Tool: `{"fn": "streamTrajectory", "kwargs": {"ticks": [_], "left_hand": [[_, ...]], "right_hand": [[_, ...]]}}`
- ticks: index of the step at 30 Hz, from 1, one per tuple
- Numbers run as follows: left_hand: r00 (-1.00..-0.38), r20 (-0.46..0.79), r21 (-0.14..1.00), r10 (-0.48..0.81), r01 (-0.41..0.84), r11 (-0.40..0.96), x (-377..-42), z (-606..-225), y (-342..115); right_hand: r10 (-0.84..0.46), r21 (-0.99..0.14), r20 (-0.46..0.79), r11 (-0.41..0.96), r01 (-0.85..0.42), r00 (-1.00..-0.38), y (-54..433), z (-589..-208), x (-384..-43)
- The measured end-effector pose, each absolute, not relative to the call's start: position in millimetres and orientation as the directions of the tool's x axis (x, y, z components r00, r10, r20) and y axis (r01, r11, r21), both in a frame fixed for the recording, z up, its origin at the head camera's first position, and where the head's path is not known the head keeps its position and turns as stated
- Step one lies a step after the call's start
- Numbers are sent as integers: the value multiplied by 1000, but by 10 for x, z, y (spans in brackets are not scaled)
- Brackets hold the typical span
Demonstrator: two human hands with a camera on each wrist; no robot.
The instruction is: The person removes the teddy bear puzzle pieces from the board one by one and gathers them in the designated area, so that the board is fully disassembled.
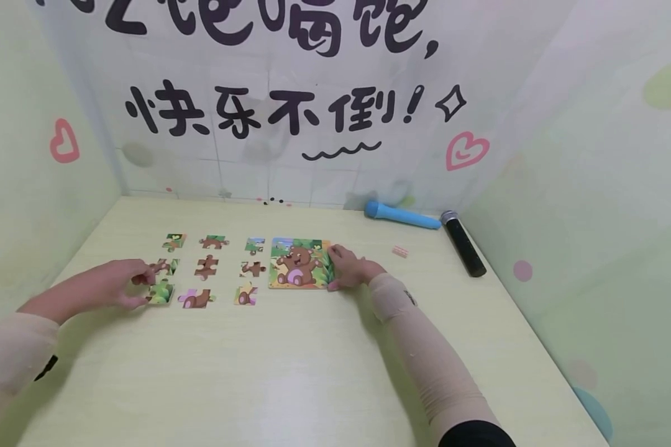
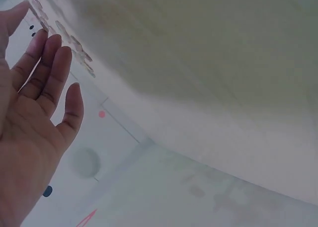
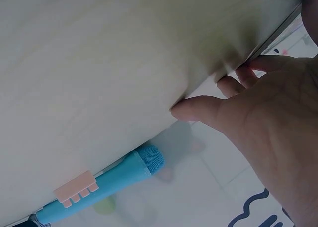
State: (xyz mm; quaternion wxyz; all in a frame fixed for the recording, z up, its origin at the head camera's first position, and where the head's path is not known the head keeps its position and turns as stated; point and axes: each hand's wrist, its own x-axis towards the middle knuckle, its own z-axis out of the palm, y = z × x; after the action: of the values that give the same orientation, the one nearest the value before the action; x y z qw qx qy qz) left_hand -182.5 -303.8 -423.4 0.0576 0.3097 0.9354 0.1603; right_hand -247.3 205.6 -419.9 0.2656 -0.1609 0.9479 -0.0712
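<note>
On the left of the table, loose jigsaw pieces lie in rows. My left hand [image 1: 124, 280] reaches the left column, thumb and fingers about a green corner piece [image 1: 161, 292], pinching it at its left side. A brown-and-green piece [image 1: 168, 267] lies just beyond the fingertips. In the left wrist view the palm of the left hand [image 2: 37, 103] shows, but the pinched piece does not. My right hand [image 1: 348, 267] grips the right edge of a square bear picture board [image 1: 299, 264]. The right wrist view shows the right hand [image 3: 268, 103] with fingertips at the board's thin edge [image 3: 278, 33].
A blue toy microphone [image 1: 402, 215] and a black microphone [image 1: 463, 244] lie at the back right. A small pink block [image 1: 400, 251] is right of the right hand. Printed sheets [image 1: 268, 149] stand behind and along both sides of the pale table [image 1: 257, 372].
</note>
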Motion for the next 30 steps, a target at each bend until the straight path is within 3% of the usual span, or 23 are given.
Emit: {"fn": "streamTrajectory", "kwargs": {"ticks": [9, 30], "left_hand": [[-802, 3, 283, 598, 574, 769, -1812, -4354, -3151], [-831, 43, 378, 554, 527, 761, -1919, -4130, -2999]], "right_hand": [[-355, -229, -464, 933, -278, -811, 2058, -4183, -2468], [-385, -279, -455, 918, -282, -803, 2081, -4185, -2460]]}}
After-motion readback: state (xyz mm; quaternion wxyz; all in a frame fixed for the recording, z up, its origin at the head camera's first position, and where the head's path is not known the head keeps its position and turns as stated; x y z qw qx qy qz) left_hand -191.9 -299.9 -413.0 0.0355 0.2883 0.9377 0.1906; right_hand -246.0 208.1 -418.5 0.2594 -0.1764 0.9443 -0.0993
